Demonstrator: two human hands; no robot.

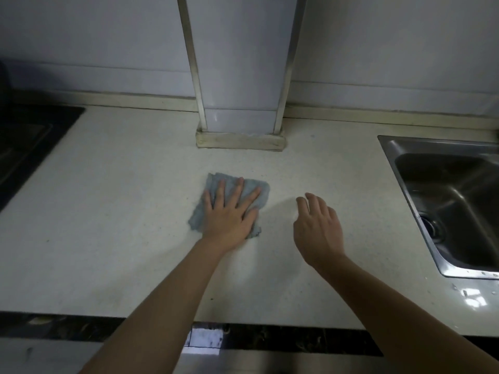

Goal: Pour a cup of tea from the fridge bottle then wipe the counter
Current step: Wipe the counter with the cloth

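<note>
A small blue-grey cloth point(255, 188) lies flat on the pale speckled counter point(121, 206), near its middle. My left hand point(229, 214) presses down on the cloth, palm flat and fingers spread, covering most of it. My right hand point(318, 228) hovers just to the right of the cloth, above the counter, with its fingers loosely apart and nothing in it. No cup or bottle is in view.
A steel sink point(388, 147) is set into the counter at the right, with water drops on the counter below it. A black cooktop point(24, 147) sits at the far left. A tiled column with metal edges point(240, 103) stands at the back centre.
</note>
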